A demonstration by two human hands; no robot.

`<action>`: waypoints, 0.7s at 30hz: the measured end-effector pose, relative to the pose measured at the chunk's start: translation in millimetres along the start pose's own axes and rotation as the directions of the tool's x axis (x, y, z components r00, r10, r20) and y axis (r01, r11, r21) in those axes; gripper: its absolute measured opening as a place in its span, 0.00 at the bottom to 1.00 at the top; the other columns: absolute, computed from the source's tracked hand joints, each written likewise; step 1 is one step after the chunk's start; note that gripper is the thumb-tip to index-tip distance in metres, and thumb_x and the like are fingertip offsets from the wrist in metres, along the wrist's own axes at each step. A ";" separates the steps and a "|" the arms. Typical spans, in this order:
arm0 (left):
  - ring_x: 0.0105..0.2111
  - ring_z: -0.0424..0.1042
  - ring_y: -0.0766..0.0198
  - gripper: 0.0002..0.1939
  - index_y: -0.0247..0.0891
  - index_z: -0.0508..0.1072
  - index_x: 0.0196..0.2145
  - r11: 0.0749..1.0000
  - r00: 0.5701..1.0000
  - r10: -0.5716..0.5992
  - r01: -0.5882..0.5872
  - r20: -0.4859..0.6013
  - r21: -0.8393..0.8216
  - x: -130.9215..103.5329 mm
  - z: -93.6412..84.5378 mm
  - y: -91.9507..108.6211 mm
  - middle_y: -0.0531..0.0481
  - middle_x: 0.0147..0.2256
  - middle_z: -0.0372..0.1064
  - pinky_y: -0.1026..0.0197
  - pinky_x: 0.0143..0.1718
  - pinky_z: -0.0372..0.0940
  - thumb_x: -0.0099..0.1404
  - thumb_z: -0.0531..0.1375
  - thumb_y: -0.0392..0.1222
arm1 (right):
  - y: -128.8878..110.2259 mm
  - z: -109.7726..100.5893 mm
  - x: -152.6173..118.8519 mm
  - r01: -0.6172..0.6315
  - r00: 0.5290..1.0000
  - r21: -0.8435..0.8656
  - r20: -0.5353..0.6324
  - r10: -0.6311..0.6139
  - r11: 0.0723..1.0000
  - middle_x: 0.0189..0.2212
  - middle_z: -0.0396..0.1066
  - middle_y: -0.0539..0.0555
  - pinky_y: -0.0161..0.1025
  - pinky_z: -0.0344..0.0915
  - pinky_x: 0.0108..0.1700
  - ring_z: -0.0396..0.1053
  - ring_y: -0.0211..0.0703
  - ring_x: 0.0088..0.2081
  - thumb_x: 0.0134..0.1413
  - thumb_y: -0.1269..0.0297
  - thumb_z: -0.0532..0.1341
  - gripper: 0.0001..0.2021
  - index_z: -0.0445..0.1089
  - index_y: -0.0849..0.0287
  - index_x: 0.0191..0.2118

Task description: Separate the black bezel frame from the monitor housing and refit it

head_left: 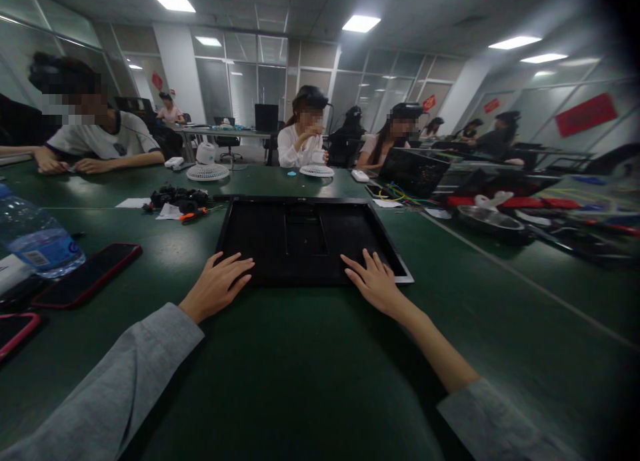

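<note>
A black, shallow rectangular panel (pixel 255 231) with a raised rim, resembling a monitor casing, lies flat on the green table (pixel 305 367). In its middle is a recessed rectangular outline. My left hand (pixel 215 284) rests at the panel's near left corner, fingers stretched out and slightly apart. At the near right corner, my right hand (pixel 373 281) lies with fingers spread over the edge. Both hands are open, and neither grips anything. A silvery strip shows along the panel's right corner.
A water bottle (pixel 43 241) and a red-edged phone (pixel 90 274) are on the left. Black parts (pixel 177 197) lie beyond the panel. To the right are a pan (pixel 490 221) and an open laptop (pixel 415 171). Co-workers sit across the table.
</note>
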State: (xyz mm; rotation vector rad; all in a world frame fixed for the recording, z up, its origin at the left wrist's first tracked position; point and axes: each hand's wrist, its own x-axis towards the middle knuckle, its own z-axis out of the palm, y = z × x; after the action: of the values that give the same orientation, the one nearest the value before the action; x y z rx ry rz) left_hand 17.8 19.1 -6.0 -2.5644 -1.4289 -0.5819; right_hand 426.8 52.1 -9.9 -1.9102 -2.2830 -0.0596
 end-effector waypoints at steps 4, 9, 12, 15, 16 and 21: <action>0.62 0.62 0.53 0.22 0.46 0.66 0.60 1.000 1.000 -0.002 0.002 0.000 -0.009 0.0 -0.5 0.2 0.48 0.60 0.67 0.37 0.63 0.50 0.74 0.48 0.51 | -0.7 -1.9 -0.5 -0.003 1.000 -0.002 0.014 0.003 1.000 0.71 0.43 0.57 0.63 0.50 0.64 0.39 0.65 0.70 0.65 0.39 0.36 0.31 0.52 0.38 0.69; 0.63 0.62 0.53 0.22 0.46 0.66 0.60 1.000 1.000 -0.007 0.007 0.005 -0.004 0.2 -1.8 1.4 0.48 0.60 0.67 0.38 0.63 0.50 0.74 0.48 0.52 | -0.1 -2.2 -0.4 -0.003 1.000 0.008 0.016 0.002 1.000 0.71 0.42 0.57 0.63 0.49 0.64 0.38 0.65 0.70 0.64 0.39 0.35 0.32 0.51 0.38 0.69; 0.63 0.62 0.53 0.22 0.46 0.66 0.61 1.000 1.000 -0.004 0.004 0.009 -0.003 0.2 -1.4 0.6 0.48 0.60 0.67 0.37 0.63 0.50 0.74 0.47 0.52 | 0.8 -1.0 0.1 0.003 1.000 0.013 0.013 -0.003 1.000 0.71 0.43 0.57 0.63 0.49 0.64 0.38 0.65 0.70 0.64 0.39 0.35 0.32 0.52 0.38 0.69; 0.63 0.62 0.53 0.22 0.46 0.66 0.61 1.000 1.000 0.001 -0.001 0.013 -0.007 0.0 -0.5 -0.6 0.48 0.60 0.67 0.37 0.63 0.50 0.74 0.48 0.52 | 1.4 0.1 0.4 0.005 1.000 0.001 0.002 -0.005 1.000 0.71 0.43 0.56 0.64 0.51 0.63 0.40 0.65 0.70 0.65 0.39 0.37 0.31 0.52 0.37 0.68; 0.62 0.62 0.53 0.22 0.46 0.66 0.61 1.000 1.000 0.003 -0.002 0.011 -0.008 -0.1 -0.3 -0.8 0.48 0.60 0.67 0.37 0.63 0.50 0.74 0.48 0.52 | 1.5 0.3 0.4 0.006 1.000 -0.004 -0.001 -0.006 1.000 0.71 0.43 0.55 0.64 0.51 0.63 0.40 0.65 0.70 0.65 0.40 0.37 0.30 0.52 0.36 0.68; 0.62 0.62 0.53 0.22 0.46 0.67 0.60 1.000 1.000 0.005 -0.005 -0.001 -0.016 0.0 -1.4 0.7 0.47 0.60 0.67 0.38 0.63 0.50 0.74 0.47 0.52 | 1.2 0.1 -0.2 0.004 1.000 0.002 -0.001 -0.004 1.000 0.72 0.42 0.55 0.63 0.51 0.63 0.40 0.64 0.70 0.65 0.40 0.37 0.30 0.52 0.36 0.68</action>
State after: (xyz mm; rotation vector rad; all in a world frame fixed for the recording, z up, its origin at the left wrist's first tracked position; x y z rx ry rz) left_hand 18.0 18.3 -4.7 -2.5783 -1.4229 -0.5966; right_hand 428.0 52.2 -10.1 -1.9046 -2.2849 -0.0590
